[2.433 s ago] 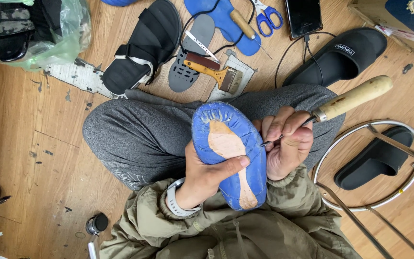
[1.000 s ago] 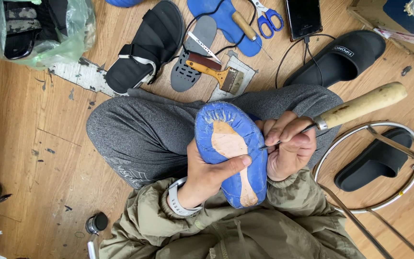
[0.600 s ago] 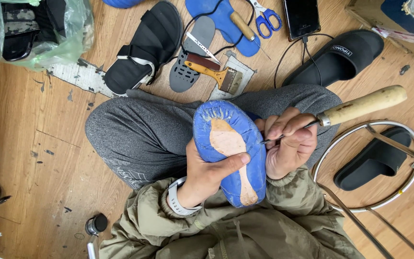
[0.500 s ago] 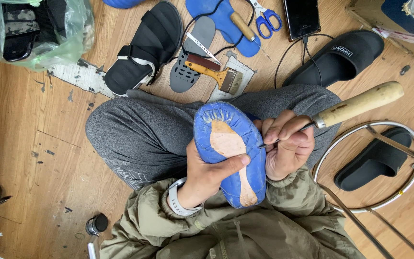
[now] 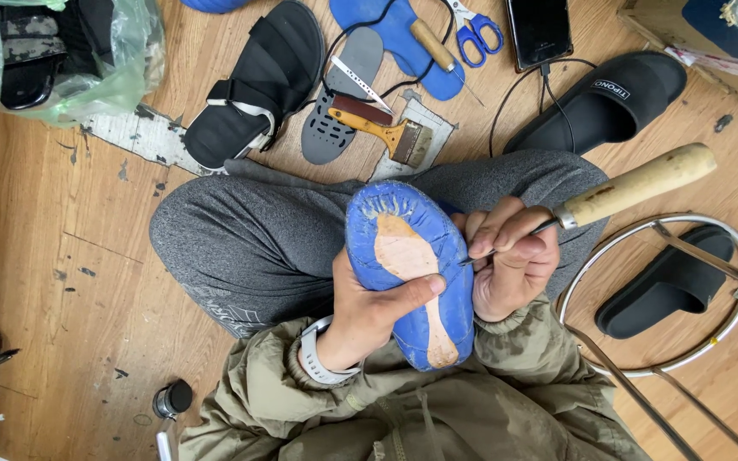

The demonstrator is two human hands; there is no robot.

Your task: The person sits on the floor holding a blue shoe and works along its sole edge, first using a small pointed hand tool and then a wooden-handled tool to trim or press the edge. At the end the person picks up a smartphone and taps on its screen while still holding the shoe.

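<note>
the blue shoe (image 5: 410, 273) sits sole-up on my lap, over the grey trouser legs (image 5: 249, 239), its blue upper pulled in over a tan insole (image 5: 407, 260) down the middle. my left hand (image 5: 369, 312) is wrapped around the near side of it, thumb pressed across the tan strip to keep it steady. my right hand (image 5: 510, 260) is clenched around the awl (image 5: 625, 188), its pale wooden handle pointing up and right, the thin metal tip touching the shoe's right edge. i'd judge this as the stitching or piercing step along the folded rim. the next move, i think, calls for a firm, controlled push at a shallow angle while the left hand holds hard, fingers clear of the tip. on the wooden floor (image 5: 61, 256) beyond my knees lie a brush (image 5: 382, 128), a grey insole (image 5: 339, 98), a black sandal (image 5: 254, 81), blue scissors (image 5: 476, 34), a phone (image 5: 540, 30) and black slides (image 5: 600, 102); a metal ring stand (image 5: 728, 248) is to my right.
</note>
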